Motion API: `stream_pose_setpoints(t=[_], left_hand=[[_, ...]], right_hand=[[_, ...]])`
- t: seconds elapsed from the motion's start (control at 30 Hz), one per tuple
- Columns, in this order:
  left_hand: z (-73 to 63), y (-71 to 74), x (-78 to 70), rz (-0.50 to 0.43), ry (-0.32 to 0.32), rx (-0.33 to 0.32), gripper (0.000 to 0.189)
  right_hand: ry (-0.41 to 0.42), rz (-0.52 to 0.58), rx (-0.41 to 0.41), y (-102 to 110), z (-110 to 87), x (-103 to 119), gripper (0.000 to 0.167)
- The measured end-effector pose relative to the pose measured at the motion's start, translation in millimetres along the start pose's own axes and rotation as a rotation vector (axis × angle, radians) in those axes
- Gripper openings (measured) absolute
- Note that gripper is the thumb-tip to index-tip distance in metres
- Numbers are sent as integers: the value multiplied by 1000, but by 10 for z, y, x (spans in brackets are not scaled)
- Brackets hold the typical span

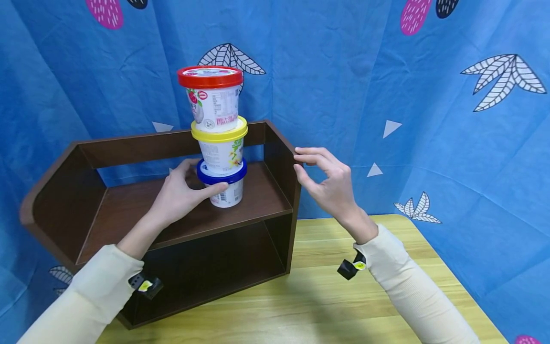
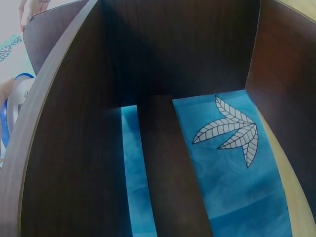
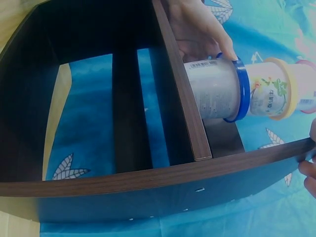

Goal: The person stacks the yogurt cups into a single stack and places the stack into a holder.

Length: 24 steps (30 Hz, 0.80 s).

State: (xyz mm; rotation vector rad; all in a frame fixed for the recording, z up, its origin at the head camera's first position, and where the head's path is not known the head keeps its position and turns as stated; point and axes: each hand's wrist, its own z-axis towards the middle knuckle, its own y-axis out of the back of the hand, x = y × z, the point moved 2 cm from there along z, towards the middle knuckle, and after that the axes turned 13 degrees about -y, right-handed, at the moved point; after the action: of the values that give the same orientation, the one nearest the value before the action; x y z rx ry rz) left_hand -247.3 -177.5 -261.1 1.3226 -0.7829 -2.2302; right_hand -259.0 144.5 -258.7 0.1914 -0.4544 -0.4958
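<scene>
Three ice cream tubs stand in a stack on the upper board of a dark brown wooden shelf (image 1: pixel 142 203). At the bottom is the blue-lidded tub (image 1: pixel 229 193), with the yellow-lidded tub (image 1: pixel 221 155) in the middle and the red-lidded tub (image 1: pixel 216 107) on top. My left hand (image 1: pixel 178 193) grips the bottom tub, thumb across its front and fingers partly hidden behind. At the shelf's right side panel (image 1: pixel 281 167), my right hand (image 1: pixel 328 179) holds the edge between thumb and fingers; the right wrist view shows fingers (image 3: pixel 308 173) on the panel's outer side.
The shelf has a lower compartment (image 1: pixel 215 267) and a back rail (image 1: pixel 142 150). It stands on a light wood-grain table (image 1: pixel 343 306). A blue patterned curtain (image 1: pixel 335 95) hangs behind and to the sides.
</scene>
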Motion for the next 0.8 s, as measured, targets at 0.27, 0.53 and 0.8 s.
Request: stream_pose_setpoints(t=[0.27,0.53,0.8], left_hand=[[-28,15,13,-1,18,7,101],[-65,15,-27,15,17,15,100],[-204,69,-86,-38,-56,-52,86]], right_hand=[[-4,13,-7,-21,-9,-5,16],[-17,44,-2,2,-12,-27,18],[-73,80,-35,94,-109,-16,22]])
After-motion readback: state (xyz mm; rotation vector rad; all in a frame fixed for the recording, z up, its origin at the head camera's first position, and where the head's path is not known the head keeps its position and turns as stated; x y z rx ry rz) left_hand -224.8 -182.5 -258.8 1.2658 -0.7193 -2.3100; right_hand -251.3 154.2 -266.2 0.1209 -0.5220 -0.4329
